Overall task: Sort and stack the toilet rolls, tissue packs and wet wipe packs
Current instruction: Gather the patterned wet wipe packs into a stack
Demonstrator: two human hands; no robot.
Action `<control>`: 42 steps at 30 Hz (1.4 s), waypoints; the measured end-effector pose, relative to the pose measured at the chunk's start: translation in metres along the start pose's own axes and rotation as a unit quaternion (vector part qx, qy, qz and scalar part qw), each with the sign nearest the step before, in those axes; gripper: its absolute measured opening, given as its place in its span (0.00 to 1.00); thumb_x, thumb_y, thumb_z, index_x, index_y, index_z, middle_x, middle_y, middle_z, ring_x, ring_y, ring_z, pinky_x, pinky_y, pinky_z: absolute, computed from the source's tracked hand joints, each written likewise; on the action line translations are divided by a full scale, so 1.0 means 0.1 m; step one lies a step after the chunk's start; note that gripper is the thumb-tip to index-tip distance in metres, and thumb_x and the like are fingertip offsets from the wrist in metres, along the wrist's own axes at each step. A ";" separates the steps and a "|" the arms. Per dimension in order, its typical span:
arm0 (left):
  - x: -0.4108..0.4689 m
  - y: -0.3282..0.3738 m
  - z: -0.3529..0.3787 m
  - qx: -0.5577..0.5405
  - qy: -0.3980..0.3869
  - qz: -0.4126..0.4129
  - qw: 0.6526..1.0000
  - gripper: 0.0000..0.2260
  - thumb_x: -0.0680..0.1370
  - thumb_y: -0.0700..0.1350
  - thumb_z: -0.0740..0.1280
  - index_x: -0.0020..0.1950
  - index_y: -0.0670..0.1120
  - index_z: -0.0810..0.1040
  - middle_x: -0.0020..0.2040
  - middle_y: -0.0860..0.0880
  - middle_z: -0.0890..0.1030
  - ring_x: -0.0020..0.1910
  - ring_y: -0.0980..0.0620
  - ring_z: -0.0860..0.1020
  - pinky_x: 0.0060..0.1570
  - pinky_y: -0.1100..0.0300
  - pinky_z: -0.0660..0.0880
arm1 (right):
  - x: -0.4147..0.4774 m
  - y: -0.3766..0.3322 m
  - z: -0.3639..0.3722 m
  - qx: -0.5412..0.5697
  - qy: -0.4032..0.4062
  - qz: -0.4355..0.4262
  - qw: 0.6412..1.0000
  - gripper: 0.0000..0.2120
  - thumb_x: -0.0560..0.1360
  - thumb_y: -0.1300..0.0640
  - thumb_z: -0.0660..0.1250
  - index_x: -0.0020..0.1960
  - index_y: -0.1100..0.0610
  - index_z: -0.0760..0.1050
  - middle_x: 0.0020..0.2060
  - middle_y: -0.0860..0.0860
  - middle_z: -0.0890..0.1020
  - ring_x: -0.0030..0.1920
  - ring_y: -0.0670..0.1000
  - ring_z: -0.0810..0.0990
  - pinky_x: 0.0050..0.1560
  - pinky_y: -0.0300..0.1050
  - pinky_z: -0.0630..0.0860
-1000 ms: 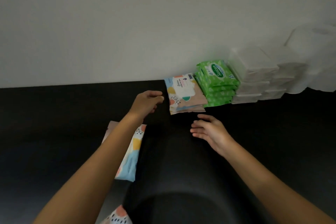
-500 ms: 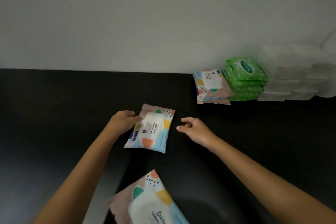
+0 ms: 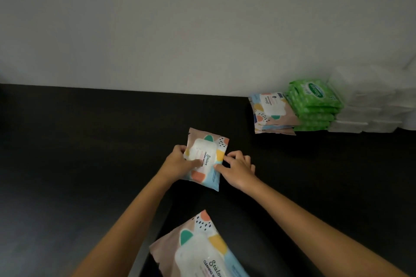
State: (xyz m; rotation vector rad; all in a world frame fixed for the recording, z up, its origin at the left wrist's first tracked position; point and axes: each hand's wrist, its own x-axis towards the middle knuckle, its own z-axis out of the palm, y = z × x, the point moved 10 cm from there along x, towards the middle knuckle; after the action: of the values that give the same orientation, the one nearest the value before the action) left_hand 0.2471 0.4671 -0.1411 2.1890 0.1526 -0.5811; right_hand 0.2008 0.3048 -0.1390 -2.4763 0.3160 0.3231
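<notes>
On the dark table [image 3: 90, 164], near its middle, my left hand [image 3: 177, 162] gripped the left edge of a patterned wipe pack [image 3: 208, 157] and my right hand [image 3: 237, 170] pinched its right edge; stacked packs [image 3: 315, 108] stood far right.

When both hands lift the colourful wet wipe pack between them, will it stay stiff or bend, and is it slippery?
The wet wipe pack looks like a soft pouch, so it will probably sag; its white lid may stiffen the middle. The film seems smooth, perhaps slippery; the left hand and right hand at opposite edges should help.
</notes>
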 end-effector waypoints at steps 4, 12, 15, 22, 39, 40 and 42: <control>0.02 0.12 0.02 -0.024 -0.008 0.045 0.999 0.29 0.69 0.46 0.73 0.67 0.51 0.64 0.60 0.49 0.74 0.38 0.60 0.72 0.31 0.66 0.68 | -0.01 0.11 -0.10 0.074 -0.008 0.019 0.997 0.25 0.77 0.45 0.58 0.71 0.53 0.64 0.69 0.50 0.63 0.69 0.51 0.60 0.67 0.45 0.60; -0.06 0.72 -0.16 0.076 -0.065 0.173 0.980 0.22 0.69 0.43 0.73 0.56 0.58 0.68 0.56 0.55 0.72 0.50 0.58 0.72 0.36 0.65 0.70 | -0.02 0.16 -0.91 0.230 0.096 -0.045 0.967 0.27 0.73 0.53 0.68 0.70 0.50 0.64 0.65 0.54 0.69 0.62 0.51 0.71 0.58 0.42 0.69; -0.13 1.00 -0.05 0.208 -0.121 0.227 0.944 0.20 0.69 0.44 0.72 0.51 0.63 0.68 0.57 0.56 0.72 0.57 0.55 0.71 0.46 0.61 0.72 | -0.07 -0.03 -1.23 0.089 0.133 -0.138 0.977 0.33 0.70 0.54 0.71 0.72 0.48 0.62 0.69 0.52 0.62 0.69 0.52 0.64 0.67 0.46 0.65; -0.33 1.44 0.34 0.362 -0.189 0.317 0.856 0.19 0.71 0.45 0.71 0.54 0.63 0.68 0.59 0.55 0.75 0.57 0.56 0.73 0.55 0.57 0.72 | -0.05 -0.21 -1.02 -0.086 0.000 -0.200 0.976 0.23 0.68 0.50 0.72 0.61 0.50 0.74 0.55 0.49 0.78 0.56 0.47 0.74 0.53 0.44 0.72; 0.26 1.53 0.31 -0.141 -0.058 0.134 0.979 0.33 0.71 0.56 0.69 0.72 0.47 0.62 0.63 0.45 0.75 0.55 0.49 0.78 0.53 0.55 0.76 | 0.13 0.80 -1.89 0.430 0.211 -0.006 0.878 0.12 0.74 0.60 0.67 0.55 0.62 0.78 0.41 0.51 0.82 0.36 0.45 0.82 0.31 0.36 0.77; 0.27 1.52 0.48 -0.178 -0.113 0.106 0.972 0.32 0.72 0.55 0.69 0.72 0.46 0.64 0.61 0.45 0.77 0.53 0.49 0.80 0.51 0.55 0.77 | 0.16 0.88 -1.86 0.466 0.214 0.014 0.858 0.12 0.74 0.60 0.67 0.56 0.62 0.77 0.45 0.53 0.83 0.40 0.48 0.83 0.34 0.40 0.78; 0.26 1.56 0.77 -0.237 -0.198 0.079 0.948 0.26 0.73 0.51 0.69 0.68 0.45 0.70 0.56 0.46 0.81 0.52 0.49 0.81 0.50 0.56 0.78 | 0.24 1.01 -1.80 0.518 0.216 0.048 0.827 0.11 0.74 0.61 0.66 0.56 0.61 0.77 0.51 0.57 0.81 0.47 0.54 0.81 0.41 0.46 0.78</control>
State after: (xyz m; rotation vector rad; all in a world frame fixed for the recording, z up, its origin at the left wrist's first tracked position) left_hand 0.2898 0.3069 -0.0830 1.5689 -0.0909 -0.7872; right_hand 0.2207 0.1131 -0.0605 -1.4116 0.6059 -0.3290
